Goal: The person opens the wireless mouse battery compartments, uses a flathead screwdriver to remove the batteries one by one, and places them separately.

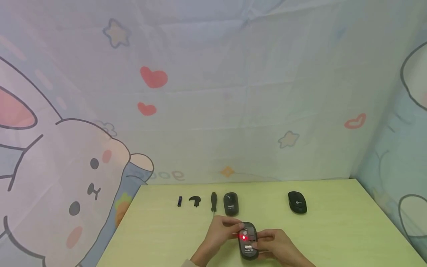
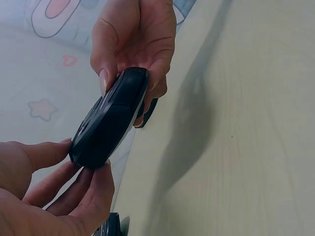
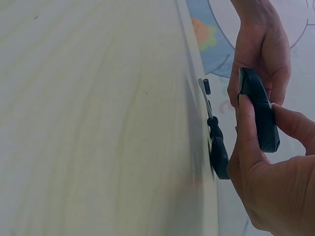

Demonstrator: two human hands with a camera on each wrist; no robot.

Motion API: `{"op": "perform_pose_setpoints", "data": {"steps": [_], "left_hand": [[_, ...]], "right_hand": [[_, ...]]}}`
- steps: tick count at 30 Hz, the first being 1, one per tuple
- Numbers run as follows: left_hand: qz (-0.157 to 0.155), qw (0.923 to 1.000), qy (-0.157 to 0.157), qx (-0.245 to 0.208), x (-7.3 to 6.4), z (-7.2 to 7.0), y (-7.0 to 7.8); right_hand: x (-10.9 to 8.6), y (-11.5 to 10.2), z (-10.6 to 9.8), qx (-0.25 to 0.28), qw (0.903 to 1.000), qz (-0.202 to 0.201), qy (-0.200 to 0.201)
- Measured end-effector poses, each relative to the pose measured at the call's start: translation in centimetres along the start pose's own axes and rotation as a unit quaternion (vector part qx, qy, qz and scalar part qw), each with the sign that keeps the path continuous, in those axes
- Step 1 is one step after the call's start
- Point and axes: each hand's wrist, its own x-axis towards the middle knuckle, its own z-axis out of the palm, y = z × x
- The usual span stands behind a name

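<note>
A black computer mouse [image 1: 248,251] is held between both hands over the near part of the table, its underside facing the head camera. A red light glows on that underside beside pale labels. My left hand [image 1: 220,231] pinches the far end with thumb and fingertips; in the left wrist view the left hand [image 2: 59,191] has the thumb on one face, fingers on the other. My right hand [image 1: 277,244] grips the opposite side, thumb over the underside. From the right wrist, the mouse [image 3: 263,118] appears edge-on, between the right thumb and fingers [image 3: 250,123].
Behind the hands, a small dark-blue battery [image 1: 179,201], a black hook-shaped piece [image 1: 195,201], a screwdriver [image 1: 214,201] and another black mouse [image 1: 231,203] lie in a row. One more black mouse [image 1: 297,202] sits farther right. A printed cloth [image 1: 213,148] hangs behind the table [image 1: 340,222].
</note>
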Motion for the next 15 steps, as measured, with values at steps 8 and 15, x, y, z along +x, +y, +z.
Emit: {"op": "perform_pose_setpoints", "data": {"steps": [8,15], "left_hand": [[-0.002,1.0,0.005,0.006,-0.18,-0.16,0.18],[0.008,0.9993,0.008,0.036,-0.05,-0.35,0.11]], "right_hand": [[0.04,0.15,0.29,0.001,0.9999,-0.012,-0.007],[0.15,0.32,0.31,-0.003,1.0,-0.003,-0.003]]}}
